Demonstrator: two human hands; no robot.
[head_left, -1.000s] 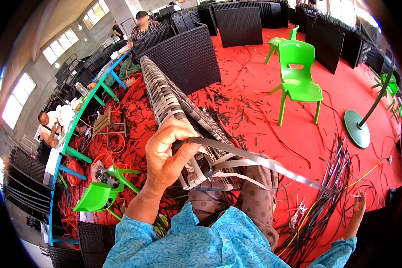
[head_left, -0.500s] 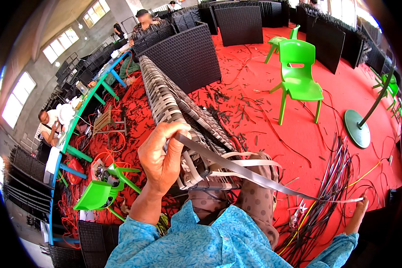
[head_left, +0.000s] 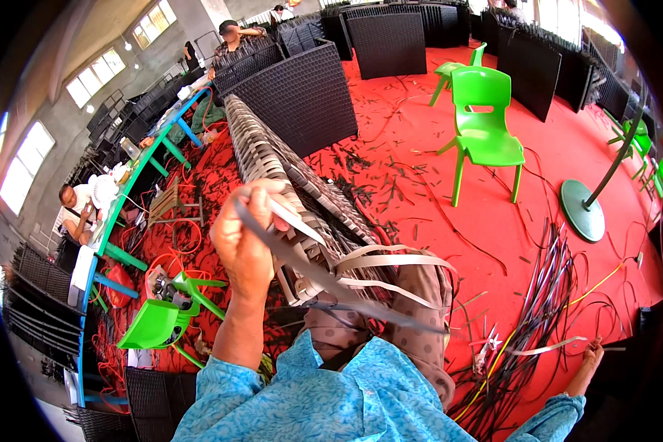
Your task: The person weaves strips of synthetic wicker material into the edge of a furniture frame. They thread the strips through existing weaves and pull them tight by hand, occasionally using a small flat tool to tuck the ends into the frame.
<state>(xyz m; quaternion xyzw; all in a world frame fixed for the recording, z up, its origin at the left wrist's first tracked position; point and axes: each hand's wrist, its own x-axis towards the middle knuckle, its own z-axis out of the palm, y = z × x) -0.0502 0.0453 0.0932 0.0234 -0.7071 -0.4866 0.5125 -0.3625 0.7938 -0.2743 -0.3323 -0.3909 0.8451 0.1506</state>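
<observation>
My left hand (head_left: 247, 239) is raised over the near end of a long woven grey panel (head_left: 272, 166) and is closed on a flat grey weaving strip (head_left: 346, 283) that runs down to the right across my lap. Loose beige strip ends (head_left: 390, 259) curl out of the panel's near edge. My right hand (head_left: 588, 361) is stretched far out to the lower right, close to the red floor, and pinches the end of a pale strip (head_left: 549, 346) beside a bundle of dark strips (head_left: 538, 309).
A green plastic chair (head_left: 486, 125) stands on the red floor, and a second one (head_left: 162, 317) lies tipped at my left. Dark woven panels (head_left: 302, 92) stand behind. A round stand base (head_left: 582, 210) sits at right. Other people (head_left: 85, 210) work by a long blue-edged table (head_left: 136, 184).
My left hand has lifted higher along the panel, pulling the grey strip up and taut. My right hand stays far out at the lower right.
</observation>
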